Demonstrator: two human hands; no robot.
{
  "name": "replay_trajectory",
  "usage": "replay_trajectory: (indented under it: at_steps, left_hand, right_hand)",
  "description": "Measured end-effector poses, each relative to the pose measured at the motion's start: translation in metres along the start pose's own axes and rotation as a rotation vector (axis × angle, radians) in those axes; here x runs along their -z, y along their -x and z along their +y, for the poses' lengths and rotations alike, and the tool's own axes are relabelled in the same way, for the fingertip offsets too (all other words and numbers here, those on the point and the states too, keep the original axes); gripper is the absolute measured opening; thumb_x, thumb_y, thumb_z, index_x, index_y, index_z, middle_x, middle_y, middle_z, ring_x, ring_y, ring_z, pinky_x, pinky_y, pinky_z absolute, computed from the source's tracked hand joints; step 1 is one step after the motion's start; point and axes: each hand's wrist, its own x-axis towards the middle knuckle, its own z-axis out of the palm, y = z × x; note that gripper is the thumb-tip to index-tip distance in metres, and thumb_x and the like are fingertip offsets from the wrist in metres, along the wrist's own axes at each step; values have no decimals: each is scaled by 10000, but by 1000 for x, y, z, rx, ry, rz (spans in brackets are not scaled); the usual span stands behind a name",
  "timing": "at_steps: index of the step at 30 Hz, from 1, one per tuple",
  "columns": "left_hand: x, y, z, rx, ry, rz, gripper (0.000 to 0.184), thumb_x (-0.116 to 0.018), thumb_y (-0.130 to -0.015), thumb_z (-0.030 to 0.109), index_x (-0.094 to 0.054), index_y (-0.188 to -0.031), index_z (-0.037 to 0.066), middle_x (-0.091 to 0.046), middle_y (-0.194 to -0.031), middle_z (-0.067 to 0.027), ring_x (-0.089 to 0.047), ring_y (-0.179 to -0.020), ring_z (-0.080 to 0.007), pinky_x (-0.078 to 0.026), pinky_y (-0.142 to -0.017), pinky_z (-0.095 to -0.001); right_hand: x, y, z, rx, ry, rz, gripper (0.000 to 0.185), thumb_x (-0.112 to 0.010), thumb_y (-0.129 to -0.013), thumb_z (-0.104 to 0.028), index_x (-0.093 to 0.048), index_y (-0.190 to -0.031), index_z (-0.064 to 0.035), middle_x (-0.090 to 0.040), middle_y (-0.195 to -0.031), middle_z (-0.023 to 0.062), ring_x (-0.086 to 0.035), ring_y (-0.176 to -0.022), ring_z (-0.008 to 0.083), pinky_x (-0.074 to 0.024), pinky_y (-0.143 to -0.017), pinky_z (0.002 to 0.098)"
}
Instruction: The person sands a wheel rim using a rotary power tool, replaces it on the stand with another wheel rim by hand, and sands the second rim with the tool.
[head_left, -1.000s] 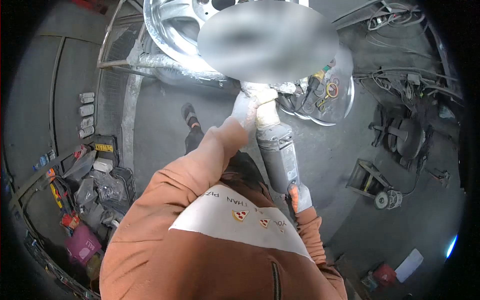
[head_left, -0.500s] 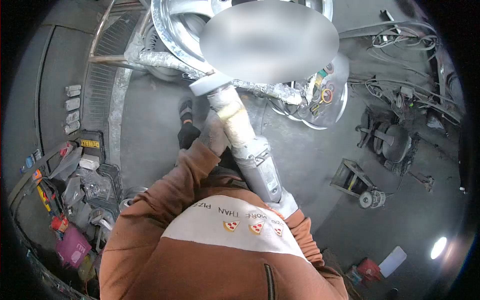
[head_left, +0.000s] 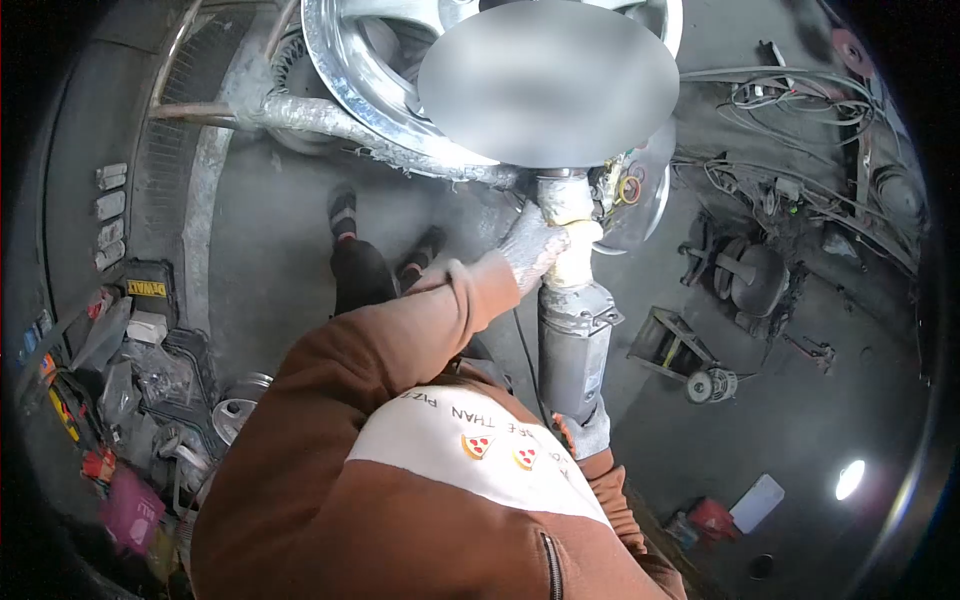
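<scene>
A grey handheld power grinder (head_left: 574, 345) with a tape-wrapped neck points away from my body. My left hand (head_left: 537, 245), in a dusty grey glove, is closed around the wrapped neck. Gripping the rear end of the grinder body is my right hand (head_left: 590, 432), also gloved. The tool's front end disappears behind a blurred oval patch, so its disc and any contact are hidden. Just beyond stands a shiny metal wheel rim (head_left: 345, 75), partly covered by the same blur.
A wrapped metal frame (head_left: 320, 115) supports the rim area. Cables (head_left: 800, 105) coil at upper right, near a small metal stand (head_left: 680, 345) on the floor. Cases, including a DeWalt case (head_left: 150, 285), bags and tools crowd the left. A dark cord hangs beside the grinder.
Both hands have swung the grinder right and brought it more upright in view. Its white disc, visible before, is now hidden behind the blur. The view has shifted slightly.
</scene>
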Motion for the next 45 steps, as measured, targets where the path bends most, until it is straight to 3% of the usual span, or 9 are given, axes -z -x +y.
replay_trajectory:
  at_steps: [7, 16, 19, 26, 34, 35, 39, 42, 45]
  left_hand:
    - [6, 4, 3, -16, 3, -31, 270, -674, -850, 41, -599, -1109, 48, -642, -904, -34, -629, -755, -131, -535, -666, -268]
    - [51, 38, 15, -125, 29, 105, 229, -645, -877, 72, -573, -1094, 53, -630, -918, -30, -636, -794, -138, -542, -707, -281]
    - [35, 26, 9, -133, -9, 97, 228, -651, -871, 65, -572, -1085, 60, -626, -914, -24, -632, -799, -132, -540, -706, -283]
    - [-4, -10, -14, -74, 78, 114, 220, -695, -841, 94, -607, -1041, 69, -646, -865, -19, -632, -736, -123, -532, -662, -267]
    - [35, 29, 4, -203, 16, 87, 175, -649, -870, 88, -592, -1030, 42, -636, -867, -33, -635, -739, -139, -530, -662, -270]
    - [39, 33, 7, -201, 25, 117, 179, -647, -871, 86, -590, -1034, 37, -634, -873, -37, -634, -749, -142, -529, -668, -272]
    - [39, 31, 4, -192, 34, 142, 184, -647, -861, 56, -592, -1036, 36, -633, -899, -44, -633, -786, -148, -530, -687, -278]
    - [18, 16, -5, -219, 13, 131, 211, -671, -855, 66, -596, -1052, 51, -638, -890, -37, -635, -759, -145, -533, -677, -280]
    - [-5, -5, -14, -152, 37, 96, 237, -693, -840, 72, -595, -1056, 59, -643, -882, -34, -640, -752, -144, -538, -672, -287]
  right_hand:
    - [-4, -2, 6, -40, -14, -44, 580, -750, -785, -229, -519, -1265, 2, -686, -1046, 201, -687, -916, 298, -562, -783, 397]
    - [-16, -24, 13, 460, 438, -25, 560, -769, -766, -139, -536, -1252, 16, -693, -1069, 168, -666, -989, 212, -520, -868, 333]
    - [-5, -26, 11, 492, 249, -68, 646, -790, -736, -203, -511, -1269, 33, -702, -979, 196, -710, -847, 310, -565, -732, 360]
    - [16, -17, -16, -16, 125, 11, 412, -681, -807, -70, -510, -1182, -76, -677, -708, 38, -554, -470, 73, -411, -374, 210]
    - [16, -30, -6, 258, 274, -168, 588, -750, -777, -175, -488, -1277, -8, -693, -740, 114, -622, -494, 150, -492, -433, 287]
    - [8, -46, 7, 767, 312, -72, 626, -778, -753, -219, -496, -1268, -1, -687, -739, 146, -642, -503, 186, -508, -454, 316]
    - [6, -50, 8, 884, 332, -41, 587, -776, -751, -183, -515, -1244, -3, -679, -717, 140, -619, -474, 162, -496, -442, 301]
    - [13, -33, -2, 360, 167, -122, 530, -762, -757, -131, -530, -1216, -5, -666, -687, 103, -575, -445, 128, -472, -420, 277]
    - [25, -39, 14, 284, -8, -46, 489, -751, -757, -72, -539, -1193, -9, -648, -660, 51, -522, -434, 92, -433, -394, 254]
